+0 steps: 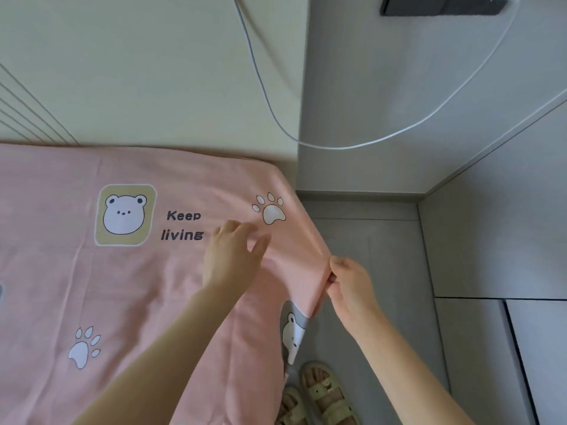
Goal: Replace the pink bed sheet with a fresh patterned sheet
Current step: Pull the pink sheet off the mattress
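**Arms.** The bare left forearm (159, 357) and bare right forearm (408, 363) rise from the lower edge of the view and converge toward the far right corner of the sheet-covered bed (270, 173).

**Left hand** (233, 256). Palm down, wrist straight, fingers loosely extended and slightly spread, thumb held apart to the right. The fingertips rest on the pink fabric bed sheet printed with bears and paws (138, 286).

**Right hand** (349, 283). Just beyond the bed's right edge, back of the hand upward, fingers curled. Thumb and fingers pinch the sheet's hanging edge, and the fabric is taut between the hands.

The hands are near each other but apart.
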`<state>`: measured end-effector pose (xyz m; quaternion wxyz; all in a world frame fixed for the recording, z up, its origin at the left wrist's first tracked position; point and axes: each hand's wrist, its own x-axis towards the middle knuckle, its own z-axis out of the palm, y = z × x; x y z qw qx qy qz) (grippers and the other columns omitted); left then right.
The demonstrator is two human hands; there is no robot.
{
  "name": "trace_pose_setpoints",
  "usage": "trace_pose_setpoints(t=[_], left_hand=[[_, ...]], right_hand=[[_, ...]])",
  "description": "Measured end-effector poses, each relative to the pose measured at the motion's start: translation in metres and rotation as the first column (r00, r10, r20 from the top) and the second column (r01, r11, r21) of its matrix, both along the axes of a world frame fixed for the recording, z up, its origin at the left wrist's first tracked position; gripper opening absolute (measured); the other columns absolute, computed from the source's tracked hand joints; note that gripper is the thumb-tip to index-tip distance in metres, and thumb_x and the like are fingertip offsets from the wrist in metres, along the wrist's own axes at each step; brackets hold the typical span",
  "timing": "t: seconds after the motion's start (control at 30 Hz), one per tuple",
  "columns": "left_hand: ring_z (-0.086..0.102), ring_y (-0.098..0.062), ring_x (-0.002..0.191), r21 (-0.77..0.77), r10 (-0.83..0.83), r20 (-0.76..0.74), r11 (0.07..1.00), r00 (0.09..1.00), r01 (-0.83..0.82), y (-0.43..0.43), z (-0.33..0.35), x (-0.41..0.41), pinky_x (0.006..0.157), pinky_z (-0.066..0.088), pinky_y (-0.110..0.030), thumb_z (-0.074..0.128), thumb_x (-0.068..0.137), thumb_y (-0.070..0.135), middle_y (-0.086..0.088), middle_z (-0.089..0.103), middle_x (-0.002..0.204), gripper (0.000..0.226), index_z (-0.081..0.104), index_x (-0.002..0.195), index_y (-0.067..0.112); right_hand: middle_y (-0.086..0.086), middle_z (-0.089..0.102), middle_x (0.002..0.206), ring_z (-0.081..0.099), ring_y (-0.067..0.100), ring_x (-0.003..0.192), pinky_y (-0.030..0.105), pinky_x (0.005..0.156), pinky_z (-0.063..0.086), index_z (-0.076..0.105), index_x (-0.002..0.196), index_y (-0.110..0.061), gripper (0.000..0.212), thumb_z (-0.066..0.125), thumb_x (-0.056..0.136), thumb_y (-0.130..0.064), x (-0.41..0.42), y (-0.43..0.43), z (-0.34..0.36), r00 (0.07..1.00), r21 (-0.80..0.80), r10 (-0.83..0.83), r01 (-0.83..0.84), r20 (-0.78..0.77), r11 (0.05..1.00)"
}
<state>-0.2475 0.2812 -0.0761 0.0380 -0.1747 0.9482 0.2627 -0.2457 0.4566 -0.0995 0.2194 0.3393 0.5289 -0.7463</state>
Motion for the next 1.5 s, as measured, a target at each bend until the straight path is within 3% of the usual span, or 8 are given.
trace_pose_setpoints(t=[0.23,0.43,0.7,0.8,1.0,1.13,1.33,1.5], left_hand=[[0.056,-0.025,0.069,0.092,0.033,0.246,0.994,0.969,-0.057,0.036,0.077,-0.015,0.059,0.036,-0.033,0.046,0.082,0.068,-0.004,0.053,0.063,0.062,0.046,0.061,0.009],[0.034,-0.026,0.055,0.107,0.175,0.115,0.976,0.978,-0.188,0.025,0.098,-0.008,0.048,0.019,-0.029,0.057,0.078,0.007,-0.005,0.03,0.051,0.035,0.034,0.052,0.006],[0.049,-0.015,0.056,0.623,0.293,0.042,0.74,0.955,-0.254,-0.025,0.149,0.04,0.057,0.041,-0.029,0.071,0.078,0.01,-0.005,0.06,0.057,0.021,0.061,0.063,0.0],[0.056,-0.01,0.054,0.77,0.344,0.19,0.528,0.92,-0.357,-0.05,0.158,0.06,0.059,0.054,-0.021,0.071,0.076,0.002,0.002,0.059,0.054,0.018,0.058,0.064,0.002],[0.062,-0.01,0.059,0.728,0.339,0.317,0.512,0.886,-0.457,-0.079,0.161,0.076,0.065,0.058,-0.022,0.069,0.078,-0.002,-0.001,0.063,0.061,0.012,0.061,0.071,0.001],[0.068,-0.021,0.082,0.717,0.244,0.464,0.461,0.852,-0.523,-0.093,0.175,0.094,0.078,0.057,-0.031,0.074,0.066,0.008,-0.009,0.071,0.085,0.023,0.068,0.087,0.003],[0.068,-0.033,0.084,0.825,0.571,0.469,-0.013,0.673,-0.565,-0.13,0.227,0.098,0.073,0.058,-0.043,0.052,0.092,0.043,-0.018,0.071,0.087,0.044,0.06,0.097,0.0],[0.069,-0.025,0.071,0.733,0.433,0.487,0.271,0.759,-0.624,-0.104,0.255,0.105,0.069,0.058,-0.034,0.065,0.086,0.032,-0.015,0.07,0.08,0.032,0.063,0.094,0.0]], right_hand=[[-0.001,0.052,0.069,0.047,0.004,0.063,0.017,0.063,0.037,0.05,0.066,-0.008,0.031,0.055,0.094,-0.019,0.047,-0.005,0.083,0.893,0.193,0.395,-0.357,-0.218,0.914],[0.017,0.061,0.084,0.059,0.018,0.082,0.025,0.075,0.049,0.066,0.07,-0.008,0.021,0.062,0.085,-0.022,0.056,-0.014,0.094,0.841,0.292,0.512,-0.452,-0.175,0.843],[0.002,0.027,0.154,0.032,0.024,0.137,0.041,0.108,0.028,0.014,0.151,-0.023,0.089,0.058,0.083,-0.059,-0.036,-0.044,0.085,0.932,0.189,0.354,-0.361,0.071,0.913],[0.003,0.053,0.134,0.05,0.021,0.118,0.036,0.1,0.039,0.047,0.137,-0.014,0.067,0.061,0.084,-0.053,-0.067,-0.067,0.097,0.926,0.104,0.374,-0.377,0.047,0.92],[0.004,0.05,0.06,0.045,0.021,0.063,0.027,0.058,0.033,0.062,0.064,-0.007,0.032,0.067,0.084,-0.031,-0.079,-0.099,0.148,0.857,0.549,0.494,-0.346,-0.145,0.761],[0.003,0.057,0.054,0.053,0.024,0.058,0.033,0.059,0.041,0.061,0.061,-0.005,0.029,0.06,0.083,-0.024,-0.062,-0.129,0.244,0.574,0.663,0.586,-0.097,-0.572,0.743],[0.007,0.07,0.074,0.062,0.027,0.074,0.036,0.069,0.047,0.07,0.077,-0.008,0.023,0.062,0.087,-0.028,0.003,-0.171,0.28,0.237,0.827,0.884,-0.32,-0.403,0.462],[-0.009,0.059,0.057,0.053,0.01,0.06,0.032,0.06,0.042,0.068,0.069,-0.027,0.025,0.057,0.091,-0.032,0.062,-0.138,0.263,0.161,0.737,0.922,-0.559,-0.352,0.38]])
